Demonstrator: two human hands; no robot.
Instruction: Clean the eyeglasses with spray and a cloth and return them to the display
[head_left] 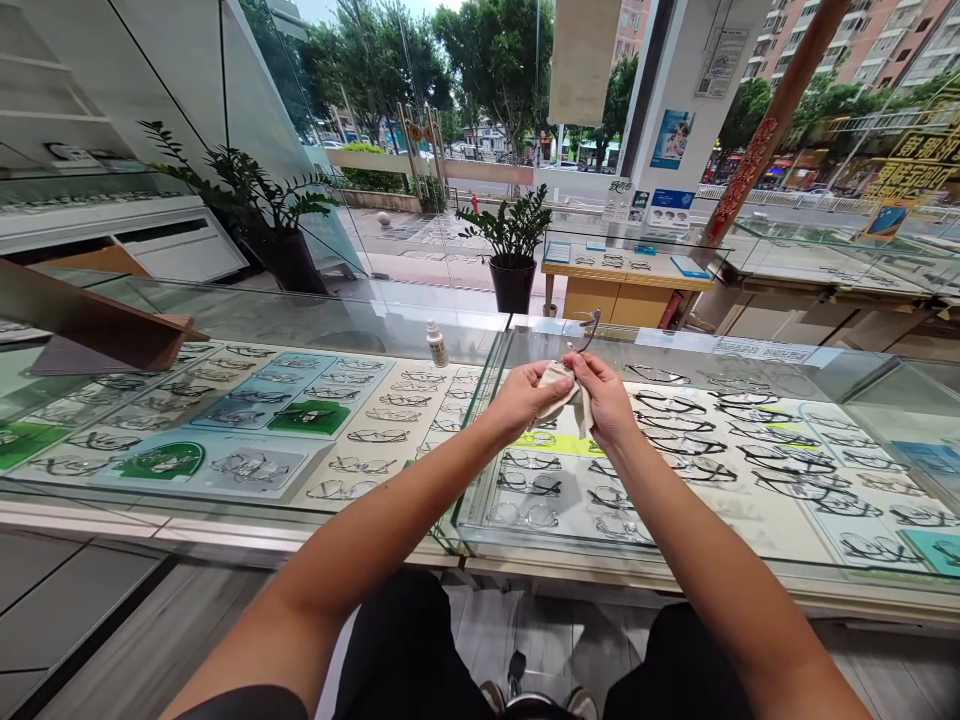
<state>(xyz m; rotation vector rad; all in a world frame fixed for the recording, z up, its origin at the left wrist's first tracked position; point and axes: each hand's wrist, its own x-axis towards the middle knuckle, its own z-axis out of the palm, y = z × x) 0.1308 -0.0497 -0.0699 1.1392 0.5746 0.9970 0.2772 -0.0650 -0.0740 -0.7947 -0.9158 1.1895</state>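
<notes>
Both my hands meet above the glass display counter [465, 520]. My left hand [525, 395] is closed on a pale cleaning cloth [559, 392]. My right hand [604, 395] pinches the same cloth together with a pair of glasses [586, 332], whose thin frame and temple stick up just behind my fingers. The lens inside the cloth is hidden. Rows of spectacles [675, 440] lie under the glass below my hands.
A small white spray bottle [437, 343] stands on the counter left of my hands. A wooden board [90, 320] juts in at the left. Potted plants [514, 250] and a further display table [626, 275] stand by the window. My knees and a stool base are below.
</notes>
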